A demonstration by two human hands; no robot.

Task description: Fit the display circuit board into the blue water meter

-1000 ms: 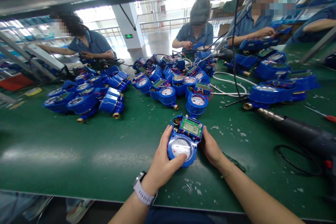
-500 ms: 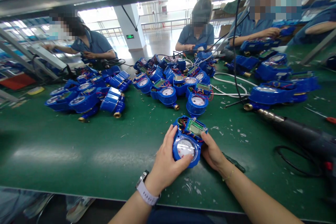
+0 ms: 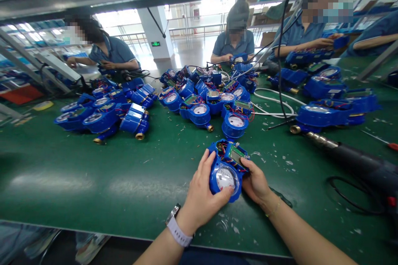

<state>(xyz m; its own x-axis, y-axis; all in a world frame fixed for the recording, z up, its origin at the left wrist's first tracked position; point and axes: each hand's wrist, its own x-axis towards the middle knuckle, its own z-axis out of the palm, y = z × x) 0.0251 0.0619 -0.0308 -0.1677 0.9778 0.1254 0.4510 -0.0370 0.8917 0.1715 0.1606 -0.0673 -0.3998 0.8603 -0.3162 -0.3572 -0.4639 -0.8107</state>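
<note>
A blue water meter [image 3: 212, 182] is held just in front of me, its round dial facing up and its upper compartment uncovered, showing wires and a green circuit board with a small display [image 3: 235, 155]. Wrapped round its left side is my left hand [image 3: 202, 192], with the thumb lying over the lower edge of the dial [image 3: 226, 177]. My right hand [image 3: 256, 182] grips the meter's right side, thumb on the edge of the display board. Its other fingers are partly hidden behind the housing.
Several more blue meters [image 3: 199, 109] lie in groups across the green table [image 3: 93, 190]. On the right are a heat gun [image 3: 351, 159], its cable and a red-handled screwdriver [image 3: 393, 145]. Black and white cables [image 3: 280, 112] hang and loop beyond. Co-workers sit across the table.
The meter and both hands have shifted slightly right and down in view, partly with the camera. The display board now sits more tilted under my right thumb.
</note>
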